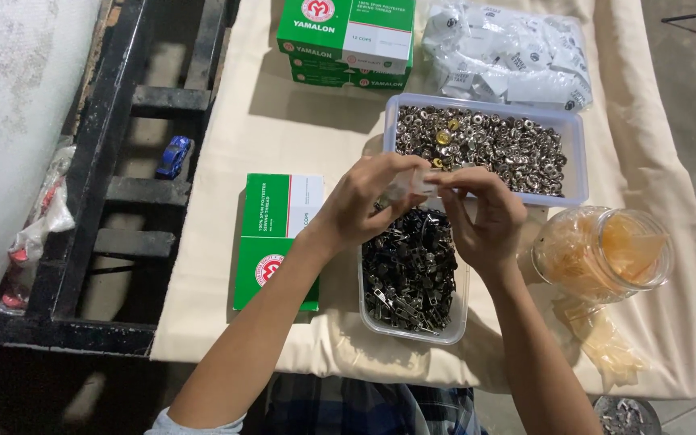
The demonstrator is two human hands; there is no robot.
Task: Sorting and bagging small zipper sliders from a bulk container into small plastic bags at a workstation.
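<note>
My left hand (368,201) and my right hand (483,216) meet above the table, both pinching a small clear plastic bag (414,184) between their fingertips. Right below them is a clear tub of dark metal safety pins (409,278). Behind the hands stands a wider clear tray of silver metal snap buttons (493,145), with a few brass-coloured ones among them. What the little bag contains is hidden by my fingers.
A green and white box (271,238) lies left of the pin tub; two stacked ones (348,36) sit at the back. A pile of small white packets (509,52) is back right. A tipped jar of clear bags (606,254) lies right. Black metal frame (106,161) at left.
</note>
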